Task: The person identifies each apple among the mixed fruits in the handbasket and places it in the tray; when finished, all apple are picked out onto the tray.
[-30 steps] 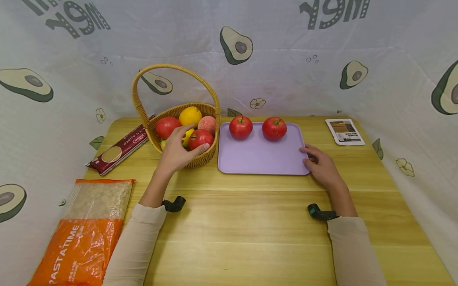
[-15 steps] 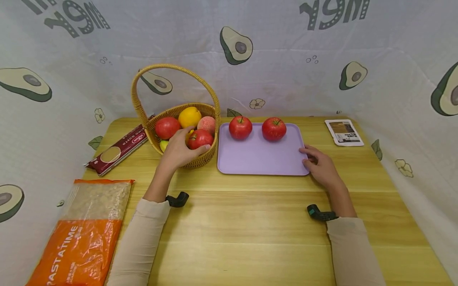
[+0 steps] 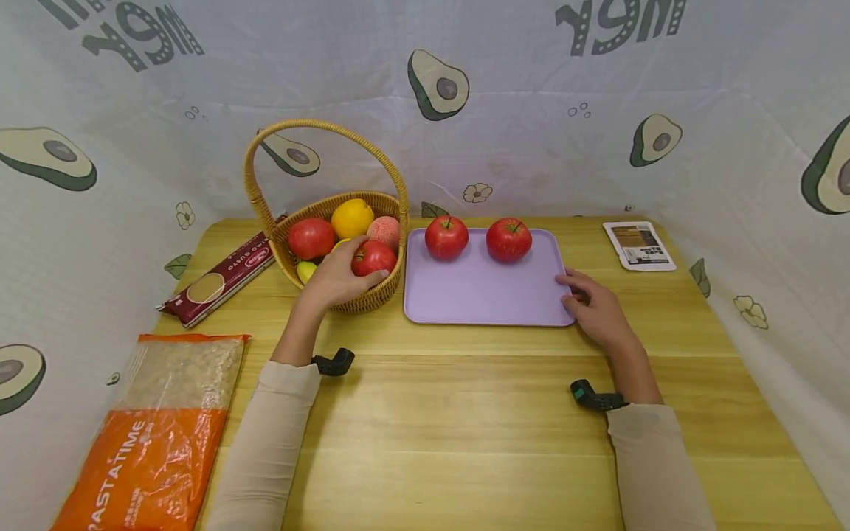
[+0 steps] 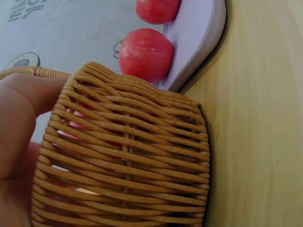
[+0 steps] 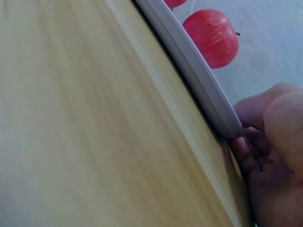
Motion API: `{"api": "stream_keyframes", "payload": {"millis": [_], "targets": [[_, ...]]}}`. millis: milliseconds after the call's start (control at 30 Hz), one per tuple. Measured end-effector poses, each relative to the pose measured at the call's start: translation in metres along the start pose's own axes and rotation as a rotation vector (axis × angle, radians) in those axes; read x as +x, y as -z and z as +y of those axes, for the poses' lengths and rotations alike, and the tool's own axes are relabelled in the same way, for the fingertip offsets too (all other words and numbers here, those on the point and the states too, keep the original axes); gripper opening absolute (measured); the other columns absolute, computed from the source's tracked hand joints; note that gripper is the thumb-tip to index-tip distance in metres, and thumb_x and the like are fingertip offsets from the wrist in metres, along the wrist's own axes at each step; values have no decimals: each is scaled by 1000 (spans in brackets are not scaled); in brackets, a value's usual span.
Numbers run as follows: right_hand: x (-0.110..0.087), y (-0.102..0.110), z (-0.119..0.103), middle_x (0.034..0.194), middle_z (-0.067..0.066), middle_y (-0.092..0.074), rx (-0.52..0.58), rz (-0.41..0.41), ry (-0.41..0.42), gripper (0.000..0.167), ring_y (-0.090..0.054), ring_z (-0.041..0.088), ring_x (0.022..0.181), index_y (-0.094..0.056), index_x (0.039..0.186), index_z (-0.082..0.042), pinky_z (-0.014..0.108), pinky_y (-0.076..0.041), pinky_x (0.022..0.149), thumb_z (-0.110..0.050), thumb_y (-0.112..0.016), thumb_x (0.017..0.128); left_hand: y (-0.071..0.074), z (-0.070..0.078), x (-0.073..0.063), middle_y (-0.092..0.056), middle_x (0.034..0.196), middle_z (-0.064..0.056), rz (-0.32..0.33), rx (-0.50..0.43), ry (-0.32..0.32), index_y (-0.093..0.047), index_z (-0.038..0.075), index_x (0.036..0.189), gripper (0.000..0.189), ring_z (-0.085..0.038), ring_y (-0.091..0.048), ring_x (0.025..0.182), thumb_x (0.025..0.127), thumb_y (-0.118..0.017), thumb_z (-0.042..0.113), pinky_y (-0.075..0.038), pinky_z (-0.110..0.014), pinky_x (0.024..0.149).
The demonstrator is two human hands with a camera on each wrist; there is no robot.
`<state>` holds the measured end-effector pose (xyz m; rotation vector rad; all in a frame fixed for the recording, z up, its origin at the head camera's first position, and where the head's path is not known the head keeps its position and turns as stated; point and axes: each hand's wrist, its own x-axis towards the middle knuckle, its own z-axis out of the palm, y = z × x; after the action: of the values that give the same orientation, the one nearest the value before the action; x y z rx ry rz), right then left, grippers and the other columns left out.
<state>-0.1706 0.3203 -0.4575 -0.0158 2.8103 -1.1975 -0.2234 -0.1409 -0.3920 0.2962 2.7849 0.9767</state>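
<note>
In the head view my left hand reaches into the wicker basket and grips a red apple at its front right, thumb in front and fingers on the left side. The basket's weave hides most of that grip in the left wrist view. Around the apple lie a peach, a yellow lemon, another red fruit and a smaller yellow fruit. My right hand holds the right rim of the lilac tray. Two red apples, a left one and a right one, sit on the tray's back part.
The basket's tall handle arches over the fruit. Left of the basket lies a dark red pasta packet, with an orange pasta bag nearer the front. A flat white packet lies at the back right. Printed cloth surrounds the table.
My left hand has moved slightly right and closed round the front apple in the basket. The right hand and the tray stay where they were.
</note>
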Motion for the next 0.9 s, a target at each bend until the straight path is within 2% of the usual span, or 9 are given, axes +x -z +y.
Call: {"api": "stream_keyframes", "payload": {"millis": [133,333,467,700,900], "targets": [[1,0,1,168,15,-30,-4,0,-3,45,-46,41,136,-50,152,-6,62,-40,113,-18,-48,108,-2,-3,5,-40,161,-17,-26,13,-20,-29,9,161,84,-37,-41,146,95,-67,43,-36,-57,121],[1,0,0,168,16,-30,-4,-2,-4,46,-47,42,136,-50,152,-6,62,-41,113,-18,-48,108,-3,-4,4,-38,162,-17,-19,2,-27,-29,10,162,84,-36,-39,147,95,-67,43,-35,-57,121],[1,-1,-1,168,15,-30,-1,-1,-6,45,-47,42,136,-50,152,-6,61,-41,113,-17,-48,108,-4,-3,2,-37,163,-17,-3,-12,-21,-28,8,162,86,-36,-39,147,95,-68,44,-36,-57,121],[1,-1,0,169,14,-29,1,-3,-13,46,-46,41,136,-50,153,-7,60,-41,113,-18,-48,108,-5,-2,0,-44,157,-19,46,-19,35,-29,8,161,92,-39,-47,139,91,-72,49,-42,-59,116],[1,0,-1,169,14,-30,0,-4,-14,46,-47,41,135,-49,153,-7,60,-41,113,-18,-48,108,-7,-2,0,-49,152,-18,84,-8,28,-35,9,158,88,-40,-49,135,89,-73,50,-44,-59,113]]}}
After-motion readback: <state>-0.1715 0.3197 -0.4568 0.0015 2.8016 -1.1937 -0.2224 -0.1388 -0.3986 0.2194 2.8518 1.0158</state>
